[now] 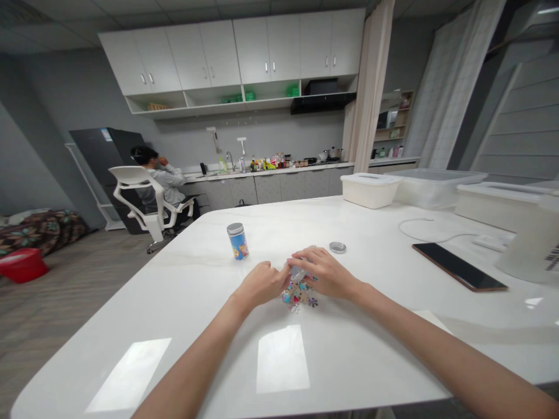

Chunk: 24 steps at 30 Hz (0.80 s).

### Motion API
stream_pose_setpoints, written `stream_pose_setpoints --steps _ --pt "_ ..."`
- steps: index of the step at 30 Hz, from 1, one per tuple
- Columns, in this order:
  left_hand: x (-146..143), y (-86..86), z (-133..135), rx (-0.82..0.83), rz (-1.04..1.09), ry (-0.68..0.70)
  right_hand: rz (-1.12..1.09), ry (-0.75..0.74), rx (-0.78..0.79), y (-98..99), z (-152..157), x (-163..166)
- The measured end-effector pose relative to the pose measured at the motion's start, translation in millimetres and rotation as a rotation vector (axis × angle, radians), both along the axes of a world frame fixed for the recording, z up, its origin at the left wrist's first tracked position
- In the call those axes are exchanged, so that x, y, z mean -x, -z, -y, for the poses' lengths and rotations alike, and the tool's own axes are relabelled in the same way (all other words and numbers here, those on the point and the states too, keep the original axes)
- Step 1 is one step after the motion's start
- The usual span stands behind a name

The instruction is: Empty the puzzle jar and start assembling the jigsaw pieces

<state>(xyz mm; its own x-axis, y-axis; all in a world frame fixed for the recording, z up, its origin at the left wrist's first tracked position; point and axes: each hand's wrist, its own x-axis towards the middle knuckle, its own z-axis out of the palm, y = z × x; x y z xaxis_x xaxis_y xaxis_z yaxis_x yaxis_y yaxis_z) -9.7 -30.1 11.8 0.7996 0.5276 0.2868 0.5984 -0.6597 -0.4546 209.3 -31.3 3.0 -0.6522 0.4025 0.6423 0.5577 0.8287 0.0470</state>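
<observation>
A clear plastic jar (299, 271), partly covered by my fingers, lies tipped over between my hands. Its far end is hidden. My right hand (325, 270) is wrapped over it from above and the right. On the near left side, my left hand (265, 283) has its fingers curled in against the jar. Small colourful jigsaw puzzle pieces (297, 295) are heaped on the table just below the jar's near end, with a few lying loose at the front. Beyond my right hand rests a round silver lid (338, 248).
A closed jar with a blue picture label (238, 241) stands upright to the left. On the right are a phone (458, 266), a white cable (437, 240), and several plastic bins (371, 192). A person (163, 180) sits in a white chair beyond the white table (196, 273).
</observation>
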Motion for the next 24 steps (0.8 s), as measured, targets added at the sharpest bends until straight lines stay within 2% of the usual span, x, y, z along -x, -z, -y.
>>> stream_pose_setpoints --steps 5,10,17,24 --pt "-3.2 -1.6 1.0 0.006 0.044 -0.025 -0.082 0.100 -0.008 1.0 -0.1 -0.3" --pt "-5.7 2.2 0.1 0.010 0.105 -0.026 -0.142 0.141 0.000 0.0 0.7 -0.5" --pt "-10.8 8.7 2.2 0.080 0.094 -0.118 -0.190 0.106 0.017 -1.3 1.5 0.9" --pt "-12.9 6.5 5.5 0.149 0.092 -0.169 -0.169 0.110 0.030 0.7 0.5 0.8"
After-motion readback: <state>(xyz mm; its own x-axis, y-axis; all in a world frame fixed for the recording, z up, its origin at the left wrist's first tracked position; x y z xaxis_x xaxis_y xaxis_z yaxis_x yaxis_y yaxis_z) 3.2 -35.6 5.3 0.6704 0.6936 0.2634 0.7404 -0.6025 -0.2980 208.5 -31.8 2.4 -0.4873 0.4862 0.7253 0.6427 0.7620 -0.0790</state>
